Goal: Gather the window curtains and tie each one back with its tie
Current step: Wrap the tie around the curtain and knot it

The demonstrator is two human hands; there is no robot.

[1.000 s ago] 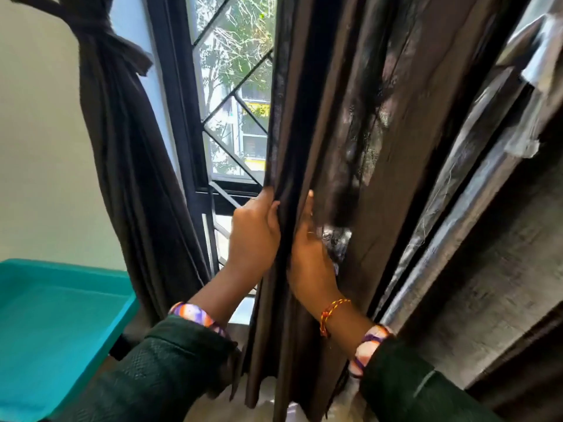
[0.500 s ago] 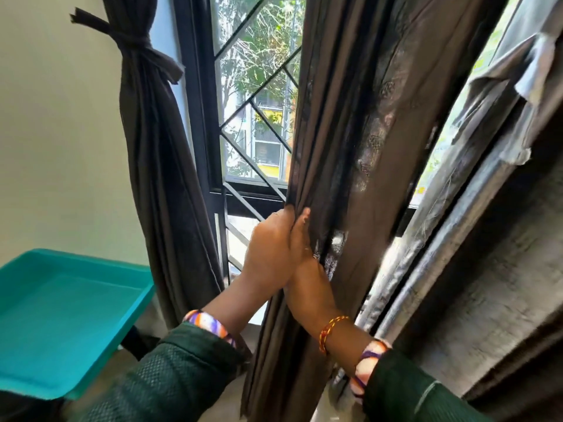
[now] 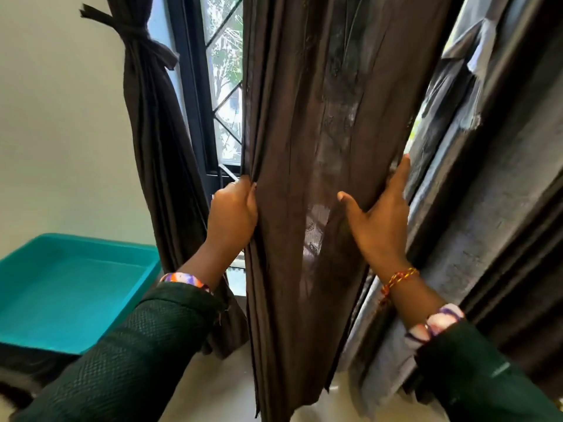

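The dark brown curtain point(image 3: 307, 166) is hanging in front of me, its top running out of view and covering most of the window point(image 3: 224, 95). My left hand point(image 3: 233, 210) is gripping its left edge in curled fingers; my right hand point(image 3: 379, 219) is pressing the right edge, fingers straight. The tied curtain point(image 3: 152, 123) is hanging at left.

We cannot see the fingertips of the left hand point(image 3: 233, 208); they go behind the left edge of the brown curtain point(image 3: 307, 178). The top of this curtain is cut by the upper edge, so its rod stays out of view. The tied curtain point(image 3: 152, 123) is also cut at the top, and its lower end hides behind the left sleeve point(image 3: 128, 354). The teal tray point(image 3: 128, 303) is cut by the left edge. The trees behind the window grille point(image 3: 224, 95) look blurred.
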